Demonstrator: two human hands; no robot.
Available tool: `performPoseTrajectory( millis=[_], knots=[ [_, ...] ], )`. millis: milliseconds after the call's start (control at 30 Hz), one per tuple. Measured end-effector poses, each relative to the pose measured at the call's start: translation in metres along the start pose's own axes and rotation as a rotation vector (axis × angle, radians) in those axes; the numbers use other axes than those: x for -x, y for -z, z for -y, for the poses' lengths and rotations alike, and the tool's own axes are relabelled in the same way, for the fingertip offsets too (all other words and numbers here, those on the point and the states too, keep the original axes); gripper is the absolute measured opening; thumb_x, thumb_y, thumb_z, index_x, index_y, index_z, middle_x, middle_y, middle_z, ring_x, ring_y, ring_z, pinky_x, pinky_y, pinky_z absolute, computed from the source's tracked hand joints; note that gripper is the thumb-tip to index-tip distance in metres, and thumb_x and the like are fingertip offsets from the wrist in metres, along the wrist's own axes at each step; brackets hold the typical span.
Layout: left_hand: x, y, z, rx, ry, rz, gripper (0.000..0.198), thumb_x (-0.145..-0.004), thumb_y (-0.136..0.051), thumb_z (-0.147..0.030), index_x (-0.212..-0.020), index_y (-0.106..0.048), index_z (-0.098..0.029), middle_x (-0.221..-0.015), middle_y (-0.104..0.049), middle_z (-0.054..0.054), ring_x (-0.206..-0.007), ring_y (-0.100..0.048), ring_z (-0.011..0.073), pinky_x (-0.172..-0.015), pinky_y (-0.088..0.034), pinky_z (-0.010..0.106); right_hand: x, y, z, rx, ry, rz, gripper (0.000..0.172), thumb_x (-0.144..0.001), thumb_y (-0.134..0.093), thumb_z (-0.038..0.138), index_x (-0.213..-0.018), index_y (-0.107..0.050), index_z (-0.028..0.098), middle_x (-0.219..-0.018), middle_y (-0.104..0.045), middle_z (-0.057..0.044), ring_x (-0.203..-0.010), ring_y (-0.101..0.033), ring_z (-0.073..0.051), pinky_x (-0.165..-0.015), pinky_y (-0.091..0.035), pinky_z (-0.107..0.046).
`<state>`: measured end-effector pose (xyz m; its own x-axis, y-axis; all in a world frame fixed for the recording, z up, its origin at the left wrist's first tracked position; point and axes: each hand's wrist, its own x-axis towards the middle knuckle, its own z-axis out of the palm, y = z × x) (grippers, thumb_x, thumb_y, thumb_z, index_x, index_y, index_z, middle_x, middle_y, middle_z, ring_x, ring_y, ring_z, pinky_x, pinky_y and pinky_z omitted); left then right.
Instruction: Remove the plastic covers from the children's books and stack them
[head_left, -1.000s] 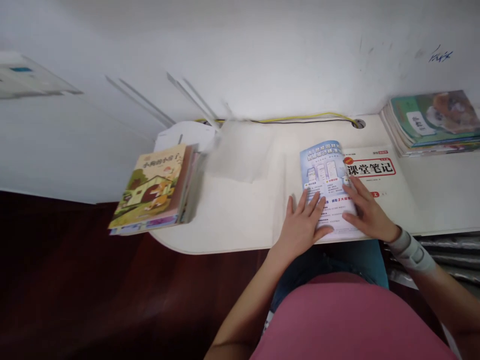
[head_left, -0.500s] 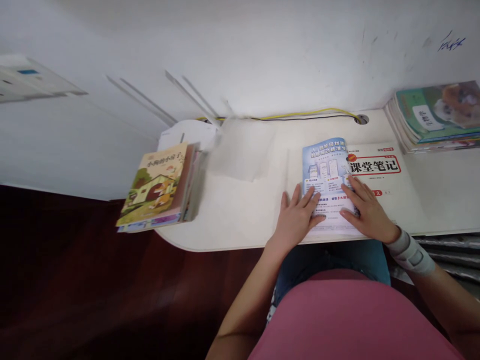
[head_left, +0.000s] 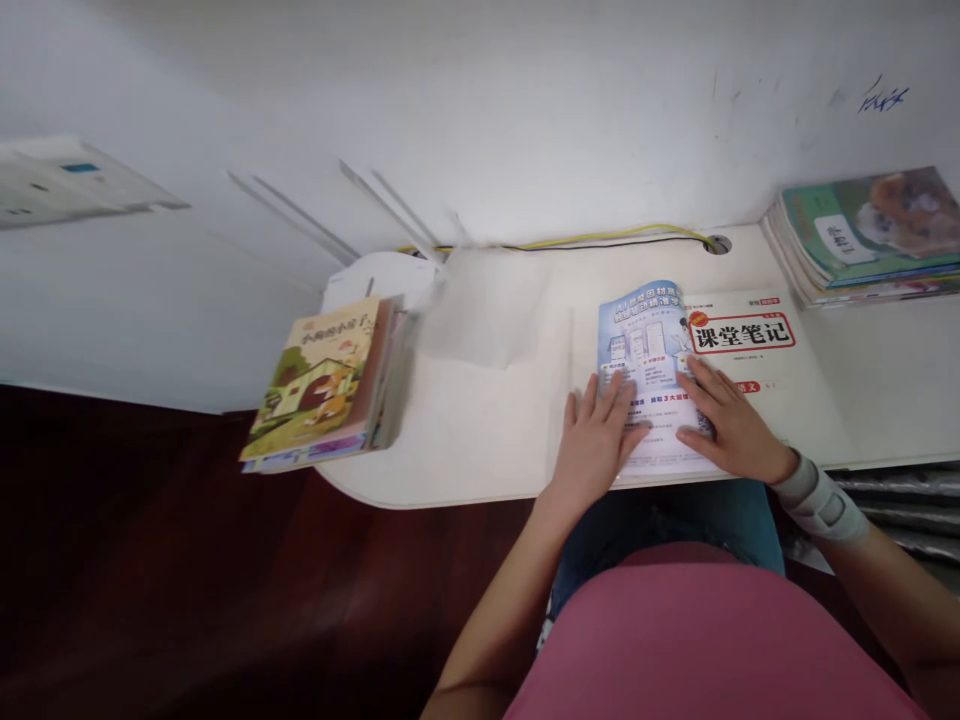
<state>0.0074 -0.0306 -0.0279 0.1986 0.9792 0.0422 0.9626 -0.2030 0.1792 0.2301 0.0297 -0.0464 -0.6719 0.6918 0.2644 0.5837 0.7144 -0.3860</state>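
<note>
Evidently, left hand (head_left: 596, 438) and right hand (head_left: 733, 420) lie with fingers slightly apart, flat, clamping nothing. Blue-white page (head_left: 654, 400) sits under them, lower edge near front rim of surface (head_left: 465, 440): lopsided pressure could skid or crease it. White title page (head_left: 780, 375) lies partly beneath right fingers; dragging could rumple it. Well left of fingers, book stack (head_left: 319, 385) seems to overhang rounded end; bump could topple it. Beyond fingers, yellow cable (head_left: 615, 232) along wall (head_left: 570, 130) could snag.
</note>
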Motion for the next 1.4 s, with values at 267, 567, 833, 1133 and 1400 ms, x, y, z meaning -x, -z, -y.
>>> performPoseTrajectory(
  millis=[267,567,833,1133,1400],
  knots=[
    [-0.008,-0.017,-0.024,-0.034,-0.051,0.011,0.064,-0.092,-0.033,-0.056,-0.143,-0.037,-0.018,-0.148,-0.035,0.011,-0.141,-0.023,0.0338,-0.107,-0.020,0.067,0.000,0.000,-0.001,0.027,0.040,-0.004,0.067,-0.090,-0.047,0.044,-0.149,-0.023,0.023,-0.156,-0.021,-0.011,-0.143,-0.016,-0.027,-0.111,-0.026,-0.052],
    [-0.008,-0.014,-0.018,-0.070,-0.014,0.023,0.061,-0.092,-0.033,-0.055,-0.142,-0.039,-0.020,-0.147,-0.037,0.009,-0.140,-0.023,0.0361,-0.105,-0.023,0.069,0.000,-0.001,-0.002,0.007,0.020,0.001,0.076,-0.091,-0.043,0.051,-0.151,-0.009,0.020,-0.155,-0.021,-0.014,-0.143,-0.018,-0.028,-0.110,-0.027,-0.052],
    [-0.002,-0.007,-0.014,-0.074,0.012,0.050,0.057,-0.093,-0.036,-0.050,-0.142,-0.039,-0.021,-0.147,-0.039,0.008,-0.140,-0.025,0.0348,-0.105,-0.024,0.068,0.000,-0.002,-0.001,0.100,0.007,0.056,0.071,-0.090,-0.042,0.051,-0.149,-0.021,0.017,-0.153,-0.026,-0.014,-0.143,-0.018,-0.026,-0.112,-0.024,-0.049],
    [0.000,-0.004,-0.019,-0.076,0.048,-0.018,0.063,-0.091,-0.035,-0.056,-0.142,-0.038,-0.020,-0.147,-0.039,0.012,-0.140,-0.023,0.0343,-0.106,-0.022,0.067,-0.002,-0.003,0.005,0.194,0.045,0.097,0.067,-0.092,-0.040,0.051,-0.147,-0.027,0.015,-0.153,-0.028,-0.014,-0.142,-0.018,-0.028,-0.111,-0.023,-0.051],
    [0.002,-0.010,-0.002,-0.011,0.134,-0.058,0.070,-0.090,-0.036,-0.059,-0.147,-0.027,-0.020,-0.152,-0.028,0.016,-0.141,-0.020,0.0364,-0.105,-0.026,0.065,-0.003,-0.005,0.008,0.226,-0.004,0.079,0.073,-0.091,-0.038,0.053,-0.148,-0.023,0.009,-0.152,-0.025,-0.020,-0.141,-0.023,-0.029,-0.111,-0.026,-0.050]
  ],
)
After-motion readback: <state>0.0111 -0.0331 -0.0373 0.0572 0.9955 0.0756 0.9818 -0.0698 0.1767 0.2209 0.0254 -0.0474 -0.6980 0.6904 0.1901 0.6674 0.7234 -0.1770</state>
